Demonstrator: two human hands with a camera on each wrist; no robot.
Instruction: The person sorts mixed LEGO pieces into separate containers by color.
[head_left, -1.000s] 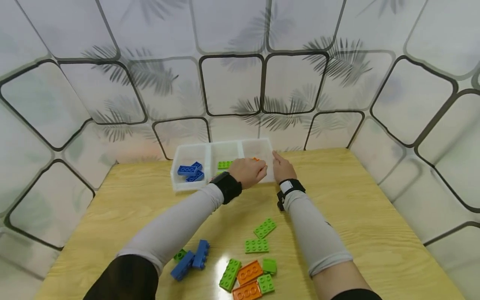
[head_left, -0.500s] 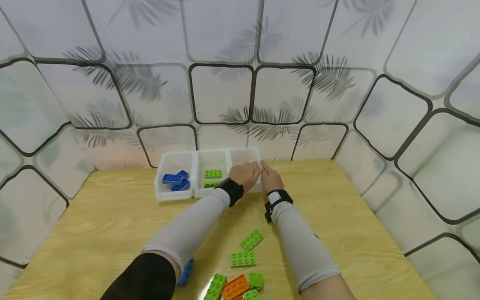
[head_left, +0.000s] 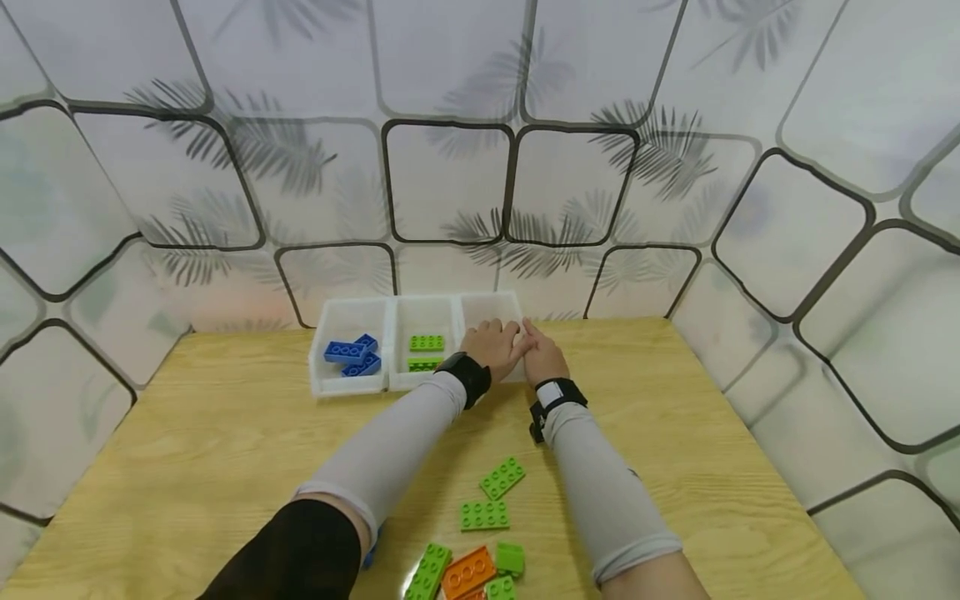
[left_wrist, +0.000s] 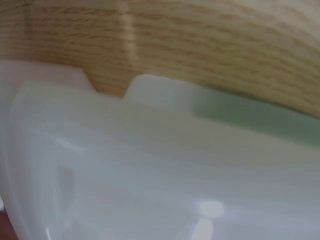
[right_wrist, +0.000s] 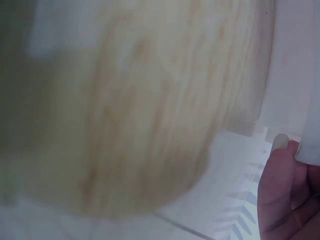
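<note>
A white tray (head_left: 348,390) with three compartments stands at the back of the table. My left hand (head_left: 491,348) is over its right compartment, fingers spread and holding nothing that I can see; the hand hides most of that compartment. My right hand (head_left: 543,360) grips the tray's right edge, and in the right wrist view its curled fingers (right_wrist: 280,185) meet the white rim. Several blue bricks (head_left: 347,352) lie in the left compartment. Green bricks (head_left: 427,342) lie in the middle one. The left wrist view is filled by the tray's white wall (left_wrist: 150,150).
Near the table's front lie several loose green bricks (head_left: 484,516) and orange bricks (head_left: 468,573). A blue brick (head_left: 371,557) is mostly hidden behind my left forearm. A patterned curtain (head_left: 450,183) stands behind the tray and along both sides of the wooden table (head_left: 225,467).
My left fingers were bunched near a bit of orange in the right compartment; now they are spread and the orange is out of sight. My right hand stays on the tray edge. The head view shifted.
</note>
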